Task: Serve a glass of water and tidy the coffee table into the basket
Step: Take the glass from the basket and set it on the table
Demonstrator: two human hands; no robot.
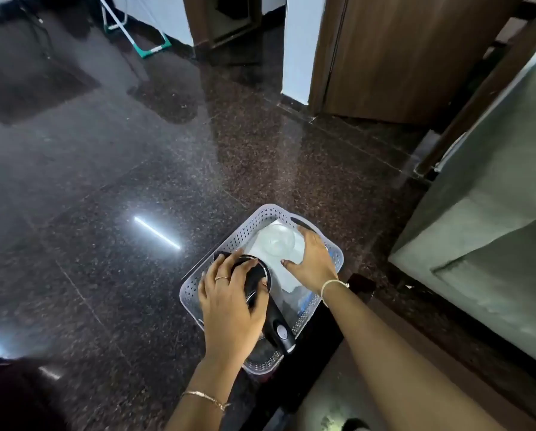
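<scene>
A pale perforated plastic basket (pixel 243 233) is in front of me, low in the head view. Inside it stands a black kettle with a handle (pixel 279 329), and my left hand (pixel 229 301) rests over its lid with fingers curled around it. A clear glass (pixel 280 239) sits on white paper (pixel 286 272) in the basket's far half. My right hand (pixel 311 258) lies beside the glass, fingers spread, touching the glass and the paper; whether it grips either I cannot tell.
Dark polished granite floor (pixel 120 181) stretches left and ahead. A grey-green sofa (pixel 490 219) stands to the right. A dark low table edge (pixel 310 368) lies under the basket. A wooden door (pixel 400 57) and a green-footed stand (pixel 148 51) are farther back.
</scene>
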